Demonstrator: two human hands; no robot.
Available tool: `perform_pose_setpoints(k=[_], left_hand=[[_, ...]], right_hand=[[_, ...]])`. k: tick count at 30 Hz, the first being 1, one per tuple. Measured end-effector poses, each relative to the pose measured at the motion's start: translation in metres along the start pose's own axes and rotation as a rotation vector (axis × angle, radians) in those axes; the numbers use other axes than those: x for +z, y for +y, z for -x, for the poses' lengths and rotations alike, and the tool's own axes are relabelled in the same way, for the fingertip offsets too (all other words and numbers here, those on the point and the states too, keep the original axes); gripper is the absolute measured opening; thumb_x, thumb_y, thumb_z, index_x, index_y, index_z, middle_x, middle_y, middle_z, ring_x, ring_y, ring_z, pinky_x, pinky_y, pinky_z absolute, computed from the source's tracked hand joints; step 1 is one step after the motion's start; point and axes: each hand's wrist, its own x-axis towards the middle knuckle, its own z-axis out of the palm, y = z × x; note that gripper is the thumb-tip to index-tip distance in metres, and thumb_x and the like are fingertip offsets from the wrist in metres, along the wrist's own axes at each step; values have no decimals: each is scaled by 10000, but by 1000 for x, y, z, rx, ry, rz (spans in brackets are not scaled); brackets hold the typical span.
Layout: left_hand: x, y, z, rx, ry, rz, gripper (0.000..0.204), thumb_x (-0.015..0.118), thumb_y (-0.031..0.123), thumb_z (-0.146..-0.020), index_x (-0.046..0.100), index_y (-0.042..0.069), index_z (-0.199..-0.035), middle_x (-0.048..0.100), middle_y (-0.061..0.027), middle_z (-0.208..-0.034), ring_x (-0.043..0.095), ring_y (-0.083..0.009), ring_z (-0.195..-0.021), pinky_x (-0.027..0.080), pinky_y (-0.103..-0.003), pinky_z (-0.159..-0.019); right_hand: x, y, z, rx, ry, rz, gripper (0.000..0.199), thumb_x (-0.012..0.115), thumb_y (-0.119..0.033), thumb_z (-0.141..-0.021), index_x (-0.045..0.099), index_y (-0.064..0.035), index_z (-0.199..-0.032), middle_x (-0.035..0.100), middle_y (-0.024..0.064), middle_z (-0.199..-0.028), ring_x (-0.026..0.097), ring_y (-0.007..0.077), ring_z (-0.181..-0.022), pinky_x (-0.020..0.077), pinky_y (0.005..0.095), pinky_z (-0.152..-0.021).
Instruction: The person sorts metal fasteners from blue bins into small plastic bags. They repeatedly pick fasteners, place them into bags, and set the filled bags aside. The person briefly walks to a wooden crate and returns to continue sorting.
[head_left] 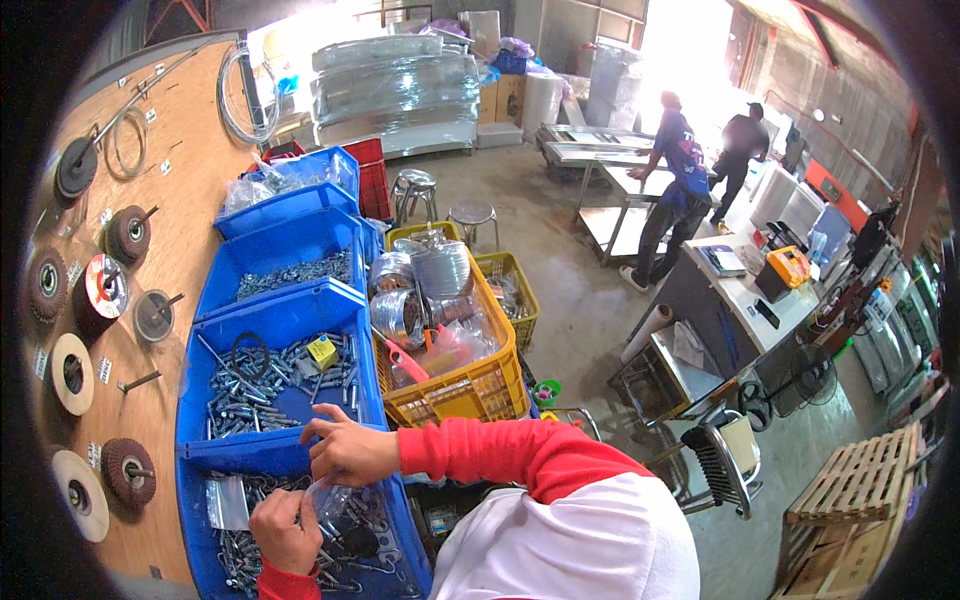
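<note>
Over the front blue bin (240, 456), close to the wall it shares with the next blue bin (371, 410), both hands work at a clear bag (335, 499). The left hand (287, 530) is curled nearly closed, thumb and finger pinching the bag; the right hand (352, 448) seems to pinch its edge too, forefinger raised, though its thumb is partly hidden. What the bag contains cannot be made out. If either pinch loosened, the thin plastic could slip and spill any contents among the loose bolts (240, 563), where they would be hard to sort out. Tugging too hard might tear it, as might the hooks (385, 565) near the bin's right edge. A flat bag (228, 504) by the left edge could be knocked under the hardware by a careless left wrist.
</note>
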Motion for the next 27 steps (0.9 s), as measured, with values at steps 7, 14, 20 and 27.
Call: perform_pose_setpoints(k=[7,14,20,27], left_hand=[[-20,-8,28,-184,176,459,232,627,205,-964,661,-22,-996,653,-120,-834,631,-219,-729,497,-346,-674],[-4,-29,56,-426,25,363,303,761,177,-879,702,-10,-1110,741,-114,-878,707,-182,-777,560,-327,-709],[-50,31,33,-427,-120,660,272,766,173,-855,749,8,-1071,763,-136,-976,734,-251,-878,571,-374,-812],[-61,87,15,422,-285,1243,330,732,198,-899,733,-64,-1101,746,-243,-1019,725,-416,-851,587,-427,-741]], right_hand=[[-26,-48,-12,189,1,-277,171,738,-240,-838,709,-73,-818,679,144,-838,657,356,-857,484,489,-823],[-105,16,-34,310,13,-329,126,680,-31,-844,770,-36,-931,698,104,-711,606,166,-581,510,336,-569],[-222,142,-171,401,397,321,225,757,-269,-858,768,-44,-846,644,169,-627,658,271,-563,518,421,-573],[-208,95,-199,-134,558,201,250,763,-202,-856,730,-23,-1028,723,177,-919,691,312,-796,553,426,-735]])
